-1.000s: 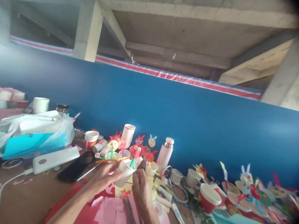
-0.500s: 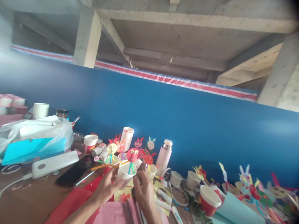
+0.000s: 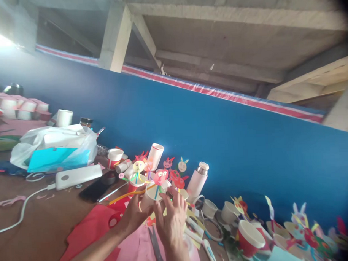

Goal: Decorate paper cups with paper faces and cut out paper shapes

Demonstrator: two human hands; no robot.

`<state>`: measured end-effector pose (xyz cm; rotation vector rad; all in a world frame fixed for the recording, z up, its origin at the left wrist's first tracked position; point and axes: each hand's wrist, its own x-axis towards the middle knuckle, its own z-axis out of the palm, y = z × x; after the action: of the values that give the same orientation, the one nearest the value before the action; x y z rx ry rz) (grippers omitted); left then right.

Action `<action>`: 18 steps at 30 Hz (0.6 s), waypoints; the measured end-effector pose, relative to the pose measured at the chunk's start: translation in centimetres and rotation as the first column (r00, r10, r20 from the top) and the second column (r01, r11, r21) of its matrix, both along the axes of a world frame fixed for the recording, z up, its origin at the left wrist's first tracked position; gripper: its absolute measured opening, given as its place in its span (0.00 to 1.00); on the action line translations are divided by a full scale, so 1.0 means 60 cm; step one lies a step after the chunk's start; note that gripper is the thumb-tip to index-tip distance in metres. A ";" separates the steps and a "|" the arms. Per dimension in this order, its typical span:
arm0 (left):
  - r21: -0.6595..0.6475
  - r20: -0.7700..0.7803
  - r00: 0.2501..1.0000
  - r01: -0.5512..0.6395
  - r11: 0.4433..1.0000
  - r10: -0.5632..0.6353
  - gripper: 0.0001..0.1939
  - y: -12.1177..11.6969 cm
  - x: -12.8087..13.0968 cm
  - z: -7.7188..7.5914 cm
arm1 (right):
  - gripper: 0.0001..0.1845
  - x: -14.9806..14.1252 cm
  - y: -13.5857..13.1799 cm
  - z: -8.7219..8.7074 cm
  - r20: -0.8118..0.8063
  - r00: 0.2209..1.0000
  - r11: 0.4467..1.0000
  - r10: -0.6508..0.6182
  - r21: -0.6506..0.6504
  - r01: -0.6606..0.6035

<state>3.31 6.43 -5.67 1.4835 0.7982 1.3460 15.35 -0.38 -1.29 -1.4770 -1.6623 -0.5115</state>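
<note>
Left hand [image 3: 134, 215] was curled around a white paper cup [image 3: 152, 195], its fingers [image 3: 142, 209] hiding the cup's lower part. The right hand [image 3: 173, 222] stood just beside the cup with its fingers [image 3: 178, 204] spread; whether they touched the cup could not be made out. Both forearms ran out of view past the bottom edge of the frame.

The cup was held up above the brown tabletop [image 3: 22, 204], and coloured paper strips [image 3: 157, 192] rose from it to a round pink paper face [image 3: 160, 177], whose features were too blurred to read. An orange strip [image 3: 126, 198] reached left from the cup. Under the hands lay a pink paper sheet [image 3: 132, 250] and a red paper sheet [image 3: 86, 236], with scissors [image 3: 155, 245] on the pink sheet, their lower end cut off by the frame.

Beyond the cup stood a pale pink vacuum flask [image 3: 196, 182] and more paper figures [image 3: 169, 163] against a blue wall [image 3: 234, 143]. To the left were a white power bank [image 3: 77, 177], a black phone [image 3: 93, 190] and a plastic bag [image 3: 77, 139]. Figures at lower right [image 3: 306, 232] faded into dark blur.
</note>
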 end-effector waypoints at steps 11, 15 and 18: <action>-0.025 -0.119 0.992 -0.043 0.999 0.040 0.32 -0.009 0.002 -0.003 | 0.13 -0.012 0.001 0.003 0.041 0.998 0.998 -0.049 -0.033 0.050; 0.028 -0.110 0.994 -0.008 1.000 0.011 0.31 -0.010 0.002 -0.004 | 0.13 -0.015 -0.001 0.008 0.023 0.998 0.996 -0.064 -0.067 0.066; 0.039 -0.159 0.987 0.003 0.999 0.004 0.28 -0.014 -0.001 0.002 | 0.12 -0.016 0.001 0.006 -0.014 0.997 0.994 -0.071 -0.082 0.069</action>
<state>3.27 5.61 -5.54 1.6372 0.8777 1.2609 14.41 -0.33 -0.93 -1.5993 -1.6398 -0.4729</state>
